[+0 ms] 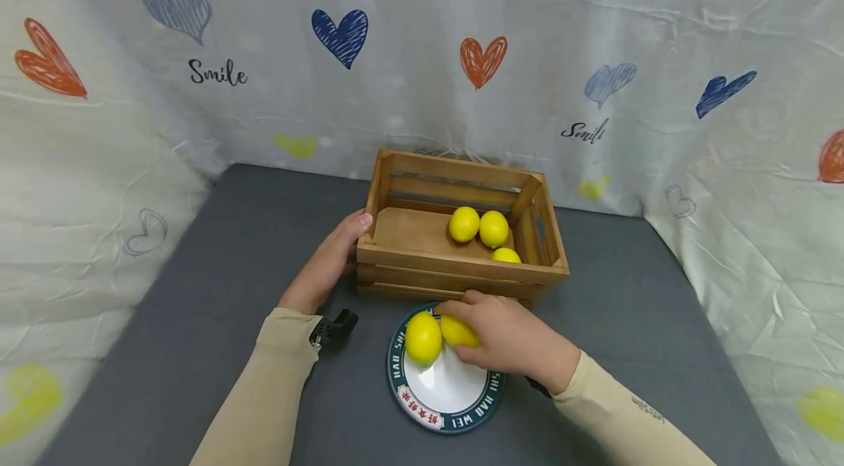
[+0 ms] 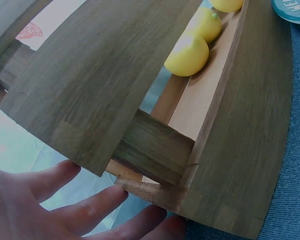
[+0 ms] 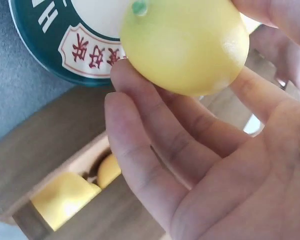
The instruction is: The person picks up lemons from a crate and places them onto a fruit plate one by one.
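Note:
My right hand grips a yellow lemon over the plate; in the right wrist view the held lemon lies against the fingers, its green tip showing. Another lemon rests on the round white plate, which has a dark green lettered rim. Behind it stands a slatted wooden crate with three lemons visible inside, towards its right end. At the crate's left end is my left hand. Its fingers are extended and touch the wood in the left wrist view.
A dark grey cloth covers the table. White sheeting printed with hearts and words hangs behind and along both sides. The crate's back stands close to the rear sheeting.

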A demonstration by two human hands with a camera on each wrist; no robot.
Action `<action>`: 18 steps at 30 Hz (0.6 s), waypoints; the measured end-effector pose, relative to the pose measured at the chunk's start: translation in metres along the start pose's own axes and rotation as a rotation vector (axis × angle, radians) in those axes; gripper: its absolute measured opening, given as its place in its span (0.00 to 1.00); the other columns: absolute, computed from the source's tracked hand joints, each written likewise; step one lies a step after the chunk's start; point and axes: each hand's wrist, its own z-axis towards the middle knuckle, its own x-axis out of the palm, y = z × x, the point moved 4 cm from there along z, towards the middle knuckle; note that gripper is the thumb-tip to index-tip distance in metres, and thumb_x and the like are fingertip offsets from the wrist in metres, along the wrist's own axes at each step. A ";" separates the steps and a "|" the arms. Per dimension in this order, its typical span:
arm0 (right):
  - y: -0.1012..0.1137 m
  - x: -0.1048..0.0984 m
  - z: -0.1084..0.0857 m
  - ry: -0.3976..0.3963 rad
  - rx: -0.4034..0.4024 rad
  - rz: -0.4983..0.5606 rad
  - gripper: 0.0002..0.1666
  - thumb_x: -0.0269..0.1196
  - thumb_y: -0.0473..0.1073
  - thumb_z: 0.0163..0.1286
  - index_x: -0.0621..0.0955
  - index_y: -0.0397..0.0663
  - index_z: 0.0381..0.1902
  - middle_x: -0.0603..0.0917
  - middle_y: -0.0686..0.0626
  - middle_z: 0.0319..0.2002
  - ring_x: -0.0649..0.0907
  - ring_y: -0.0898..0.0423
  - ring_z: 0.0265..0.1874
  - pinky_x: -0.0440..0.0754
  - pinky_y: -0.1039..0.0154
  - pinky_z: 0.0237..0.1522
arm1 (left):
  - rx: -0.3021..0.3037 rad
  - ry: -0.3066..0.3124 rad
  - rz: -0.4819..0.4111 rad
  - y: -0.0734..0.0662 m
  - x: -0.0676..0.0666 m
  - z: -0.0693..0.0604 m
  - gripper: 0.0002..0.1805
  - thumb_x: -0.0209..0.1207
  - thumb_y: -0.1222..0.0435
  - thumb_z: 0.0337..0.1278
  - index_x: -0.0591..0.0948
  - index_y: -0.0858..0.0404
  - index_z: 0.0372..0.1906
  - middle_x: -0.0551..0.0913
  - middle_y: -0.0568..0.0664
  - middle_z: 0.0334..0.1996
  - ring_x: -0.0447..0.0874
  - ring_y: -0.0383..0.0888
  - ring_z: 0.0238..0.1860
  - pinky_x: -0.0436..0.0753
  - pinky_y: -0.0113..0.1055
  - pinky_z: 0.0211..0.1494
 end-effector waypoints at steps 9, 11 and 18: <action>0.001 0.006 0.005 -0.024 0.027 -0.017 0.32 0.74 0.53 0.70 0.83 0.57 0.70 0.88 0.50 0.57 0.82 0.59 0.39 0.83 0.61 0.40 | 0.013 0.006 -0.014 -0.004 0.002 0.000 0.47 0.45 0.29 0.75 0.52 0.44 0.89 0.49 0.51 0.89 0.55 0.67 0.85 0.61 0.72 0.81; 0.002 0.006 0.006 -0.036 0.023 -0.021 0.32 0.74 0.52 0.70 0.83 0.55 0.70 0.88 0.49 0.57 0.82 0.58 0.38 0.83 0.61 0.39 | 0.014 0.007 -0.009 -0.005 0.002 -0.001 0.47 0.45 0.30 0.76 0.51 0.44 0.89 0.49 0.51 0.89 0.55 0.67 0.85 0.61 0.73 0.81; 0.004 0.008 0.009 -0.048 0.047 -0.038 0.32 0.74 0.54 0.69 0.83 0.56 0.69 0.89 0.49 0.56 0.82 0.59 0.38 0.83 0.61 0.39 | 0.016 0.010 -0.012 -0.007 0.002 -0.003 0.47 0.45 0.30 0.75 0.51 0.44 0.89 0.49 0.52 0.89 0.57 0.67 0.84 0.61 0.72 0.82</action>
